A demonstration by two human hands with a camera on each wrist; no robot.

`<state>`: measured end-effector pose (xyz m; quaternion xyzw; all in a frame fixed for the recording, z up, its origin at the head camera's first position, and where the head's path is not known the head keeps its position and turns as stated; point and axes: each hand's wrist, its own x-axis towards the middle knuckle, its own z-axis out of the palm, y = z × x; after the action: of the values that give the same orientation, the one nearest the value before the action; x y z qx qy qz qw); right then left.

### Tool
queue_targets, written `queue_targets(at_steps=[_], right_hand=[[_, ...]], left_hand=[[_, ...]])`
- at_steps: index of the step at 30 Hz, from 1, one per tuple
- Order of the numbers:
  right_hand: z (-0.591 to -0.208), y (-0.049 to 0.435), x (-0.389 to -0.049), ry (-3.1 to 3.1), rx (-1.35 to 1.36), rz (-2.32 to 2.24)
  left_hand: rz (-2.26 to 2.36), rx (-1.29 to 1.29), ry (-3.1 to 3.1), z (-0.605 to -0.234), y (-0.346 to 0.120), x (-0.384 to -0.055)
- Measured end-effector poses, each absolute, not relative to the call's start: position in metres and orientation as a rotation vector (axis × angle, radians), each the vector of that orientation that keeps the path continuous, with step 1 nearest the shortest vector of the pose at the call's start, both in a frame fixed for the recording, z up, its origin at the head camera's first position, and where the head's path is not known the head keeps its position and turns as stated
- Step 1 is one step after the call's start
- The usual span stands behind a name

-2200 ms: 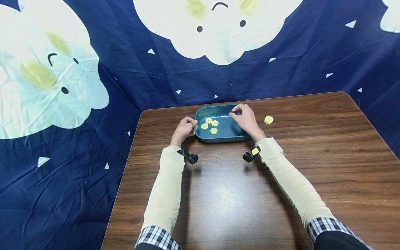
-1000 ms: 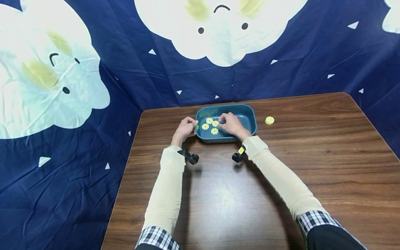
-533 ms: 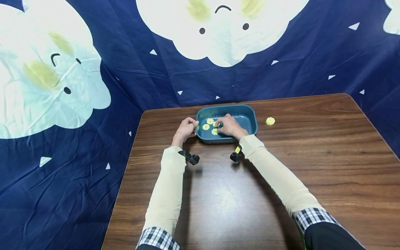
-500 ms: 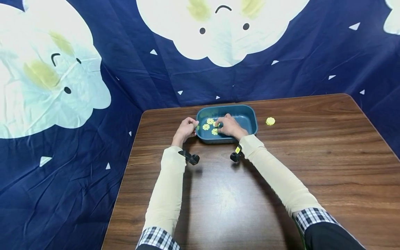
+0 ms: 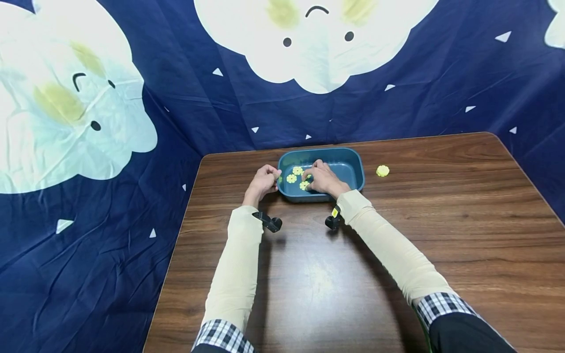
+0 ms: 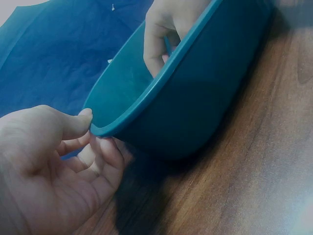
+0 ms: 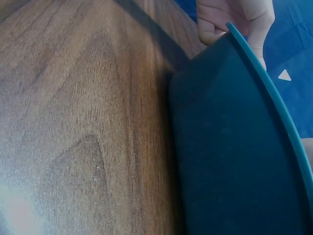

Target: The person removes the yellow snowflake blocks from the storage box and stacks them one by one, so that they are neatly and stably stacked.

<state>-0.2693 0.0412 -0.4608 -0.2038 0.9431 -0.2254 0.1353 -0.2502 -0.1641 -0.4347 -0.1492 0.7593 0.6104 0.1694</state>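
Observation:
My left hand (image 5: 264,180) pinches the left rim of a blue-green plastic basin (image 5: 318,198), thumb over the lip and fingers beneath, as the left wrist view shows. My right hand (image 5: 324,177) reaches down inside the basin, fingers bent and pointing left. Its fingertips are right at a yellow flower-shaped piece (image 5: 309,176), partly covered by the hand; I cannot tell whether they grip it. Another yellow flower (image 5: 304,186) lies beside the thumb. Two more, an upper flower (image 5: 297,170) and a left flower (image 5: 291,179), lie flat on the basin floor.
A separate yellow flower piece (image 5: 382,170) lies on the wooden table (image 5: 441,206), right of the basin. Behind the table hangs a dark blue cloth (image 5: 247,108) with white clouds. Small black cameras sit on both wrists.
My right hand has moved left from above the basin's right side, down to the yellow flowers. The flower at its fingertips has shifted slightly right. My left hand has stayed on the rim.

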Motion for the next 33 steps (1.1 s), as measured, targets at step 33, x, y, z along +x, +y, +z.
queue_targets(at_steps=[33], right_hand=[[-0.438, 0.062, -0.259, 2.654, -0.351, -1.251]], left_hand=[[1.719, -0.434, 2.165, -0.434, -0.163, -0.251]])
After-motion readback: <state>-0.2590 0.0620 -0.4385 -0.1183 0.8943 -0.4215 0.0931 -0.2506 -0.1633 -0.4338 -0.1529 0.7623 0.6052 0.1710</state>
